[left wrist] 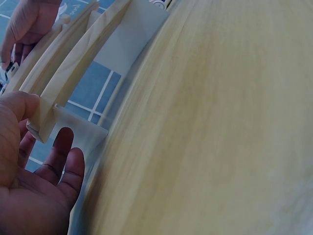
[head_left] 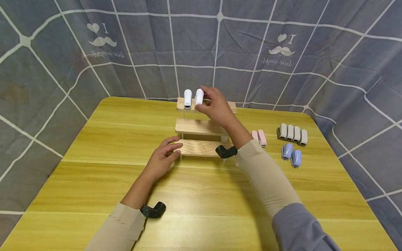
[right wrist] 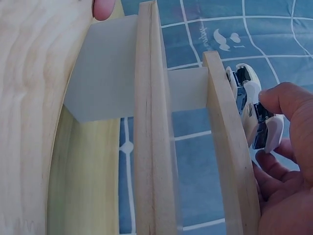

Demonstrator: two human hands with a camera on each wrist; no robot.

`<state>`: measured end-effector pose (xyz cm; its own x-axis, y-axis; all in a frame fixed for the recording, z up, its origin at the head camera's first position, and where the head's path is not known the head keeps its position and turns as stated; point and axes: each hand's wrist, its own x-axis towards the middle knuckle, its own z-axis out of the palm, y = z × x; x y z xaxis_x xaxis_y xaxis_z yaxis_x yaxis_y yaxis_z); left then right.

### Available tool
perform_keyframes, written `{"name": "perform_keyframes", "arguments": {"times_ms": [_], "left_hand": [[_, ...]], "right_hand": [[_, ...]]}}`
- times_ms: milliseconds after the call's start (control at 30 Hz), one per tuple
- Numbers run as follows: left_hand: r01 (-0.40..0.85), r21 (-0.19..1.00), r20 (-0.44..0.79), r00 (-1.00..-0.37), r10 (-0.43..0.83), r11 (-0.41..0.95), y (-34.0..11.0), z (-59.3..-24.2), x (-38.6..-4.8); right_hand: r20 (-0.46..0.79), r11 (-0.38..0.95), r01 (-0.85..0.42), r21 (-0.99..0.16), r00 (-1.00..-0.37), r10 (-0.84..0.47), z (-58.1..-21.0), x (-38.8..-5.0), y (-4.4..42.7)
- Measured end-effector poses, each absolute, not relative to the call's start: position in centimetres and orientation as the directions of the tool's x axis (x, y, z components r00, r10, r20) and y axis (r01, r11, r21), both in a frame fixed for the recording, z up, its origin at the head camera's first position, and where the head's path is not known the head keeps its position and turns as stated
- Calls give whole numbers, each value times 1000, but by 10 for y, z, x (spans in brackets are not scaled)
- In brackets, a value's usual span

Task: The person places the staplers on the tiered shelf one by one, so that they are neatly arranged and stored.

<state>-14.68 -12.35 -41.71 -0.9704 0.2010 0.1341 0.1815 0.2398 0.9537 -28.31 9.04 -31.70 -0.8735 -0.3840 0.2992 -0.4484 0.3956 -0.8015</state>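
A three-tier wooden display stand with pale, see-through supports stands on the table. At its lowest tier, my left hand holds the left end between thumb and fingers; the last fingers lie loose in the left wrist view. My right hand reaches over to the top tier and pinches a white mini stapler between thumb and fingers. Just left of it, a second white mini stapler stands upright on the same tier. In the right wrist view, metal and dark parts show inside the held white stapler.
Right of the stand are two pink staplers, partly hidden by my right arm. Farther right stand a row of several off-white staplers and two blue staplers. A grey gridded curtain hangs behind the table.
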Motion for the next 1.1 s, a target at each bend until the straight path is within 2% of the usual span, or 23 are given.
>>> {"name": "perform_keyframes", "arguments": {"times_ms": [133,433,1100], "left_hand": [[181,953,131,-969,207,242,-121,-401,-139],[183,951,131,-969,211,248,-120,-399,-140],[167,953,116,-972,206,252,-121,-396,-138]], "right_hand": [[306,415,-455,-788,-874,-377,-318,-283,90],[332,488,-478,-731,-873,-358,-318,-281,88],[319,519,-472,-713,-877,-359,-319,-281,85]]}}
